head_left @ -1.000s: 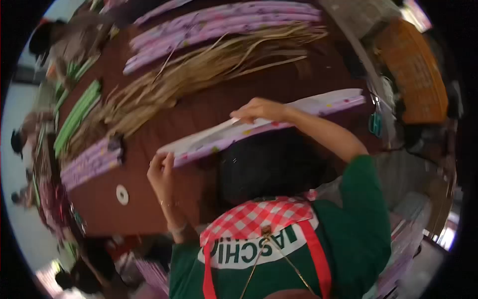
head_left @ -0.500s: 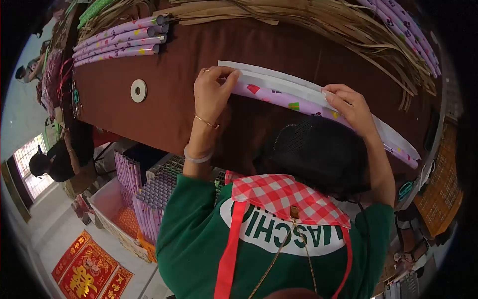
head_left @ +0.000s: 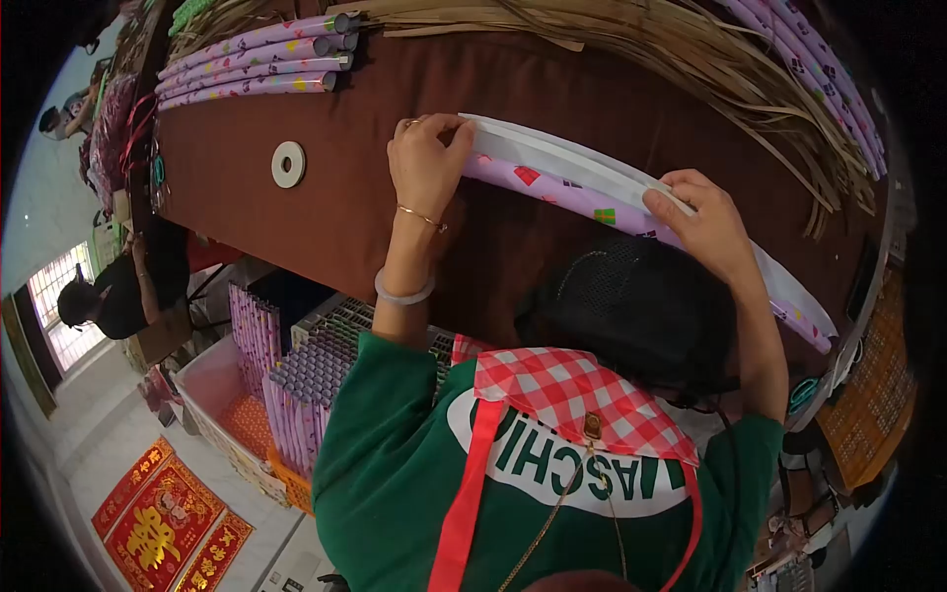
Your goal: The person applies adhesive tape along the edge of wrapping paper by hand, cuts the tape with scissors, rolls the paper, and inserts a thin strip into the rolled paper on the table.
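Note:
A long purple patterned paper lies across the table, partly rolled, its white underside showing as a long strip along the far edge. My left hand is closed at the strip's left end, thumb and fingertips together on the paper. Farther right, my right hand grips the same paper edge, thumb on top and fingers behind. The paper's right end extends past my right wrist. A black mesh cap-like thing is in front of the paper and hides part of its near side.
Purple patterned tubes lie at the back left near a white tape roll. Flat brown strips line the back. More purple tubes lie at the back right. Below left, a bin stands beside upright tubes. Another person is beyond.
The view has shifted slightly. My left hand is now at the paper's left corner, which earlier stuck out past the fingers. More of the white strip shows between the hands.

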A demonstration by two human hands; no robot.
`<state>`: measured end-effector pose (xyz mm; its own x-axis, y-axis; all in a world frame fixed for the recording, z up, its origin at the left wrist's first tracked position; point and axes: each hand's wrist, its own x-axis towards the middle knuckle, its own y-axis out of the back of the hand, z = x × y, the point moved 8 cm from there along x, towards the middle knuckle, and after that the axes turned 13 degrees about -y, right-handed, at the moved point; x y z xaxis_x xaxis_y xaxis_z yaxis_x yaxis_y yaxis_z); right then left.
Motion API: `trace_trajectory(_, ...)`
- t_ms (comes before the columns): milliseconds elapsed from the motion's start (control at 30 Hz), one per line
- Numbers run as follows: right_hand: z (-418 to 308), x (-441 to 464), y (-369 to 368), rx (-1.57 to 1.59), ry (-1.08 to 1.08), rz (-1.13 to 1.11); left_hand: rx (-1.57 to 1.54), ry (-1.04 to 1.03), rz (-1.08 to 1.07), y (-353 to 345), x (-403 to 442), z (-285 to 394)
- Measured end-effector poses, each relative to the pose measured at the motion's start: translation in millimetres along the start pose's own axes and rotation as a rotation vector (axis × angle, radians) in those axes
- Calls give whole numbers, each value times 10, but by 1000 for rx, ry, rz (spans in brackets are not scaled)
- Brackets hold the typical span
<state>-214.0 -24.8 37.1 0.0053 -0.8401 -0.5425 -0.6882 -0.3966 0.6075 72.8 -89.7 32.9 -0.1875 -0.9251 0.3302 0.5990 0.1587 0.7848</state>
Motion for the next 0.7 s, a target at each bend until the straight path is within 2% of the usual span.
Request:
trace_trajectory(233, -6, 35, 7, 109, -63, -49, -26, 116, -21, 10, -5, -148)
trace_trajectory(700, -46, 6, -38, 77, -58, -14, 105, 65, -18, -52, 18, -161)
